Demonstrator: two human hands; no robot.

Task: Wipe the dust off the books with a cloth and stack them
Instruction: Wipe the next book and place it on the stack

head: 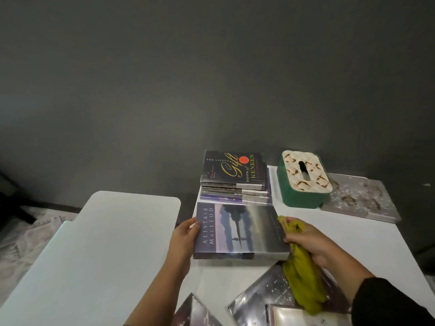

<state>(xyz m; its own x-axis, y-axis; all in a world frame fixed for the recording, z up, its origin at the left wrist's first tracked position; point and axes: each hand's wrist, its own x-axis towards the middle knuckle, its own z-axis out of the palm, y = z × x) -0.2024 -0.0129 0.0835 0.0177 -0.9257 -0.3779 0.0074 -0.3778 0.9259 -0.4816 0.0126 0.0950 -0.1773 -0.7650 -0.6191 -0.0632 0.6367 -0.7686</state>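
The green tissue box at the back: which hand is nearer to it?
The right hand, holding the yellow cloth, lies just in front of the tissue box. The left hand grips the book's far-left edge.

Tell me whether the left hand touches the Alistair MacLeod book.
Touching. The head view shows the left hand gripping the left edge of the Alistair MacLeod book, thumb on the cover.
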